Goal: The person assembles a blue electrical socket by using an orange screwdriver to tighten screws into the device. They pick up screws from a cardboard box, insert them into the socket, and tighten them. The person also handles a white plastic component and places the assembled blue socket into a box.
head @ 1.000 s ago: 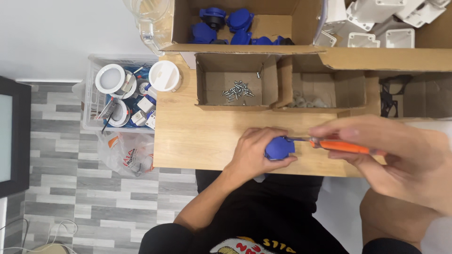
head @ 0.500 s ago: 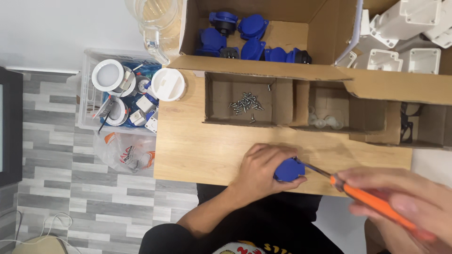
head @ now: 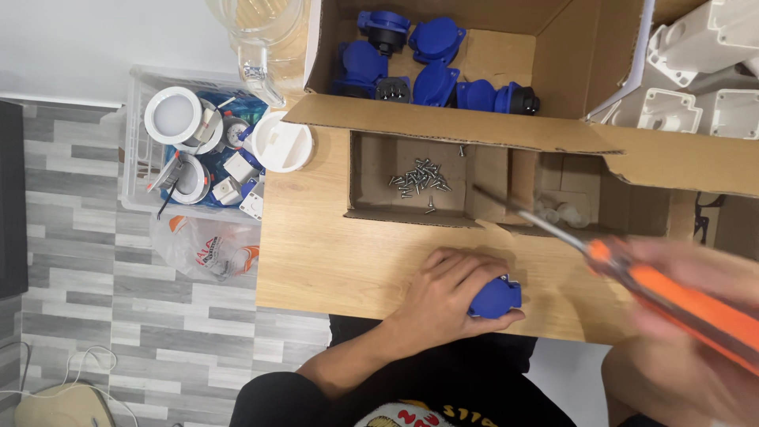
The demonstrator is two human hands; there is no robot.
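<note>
The pale wooden counter shows a fine straight grain and a smooth, matt finish. On it, the round blue plastic socket part under the left hand has a soft sheen. The screwdriver with a glossy orange plastic handle in the right hand ends in a thin, dull grey metal shaft. The small silvery metal screws glint in the brown corrugated cardboard tray, which is matt and rough at its torn edges. The floor of grey wood-look planks is matt.
</note>
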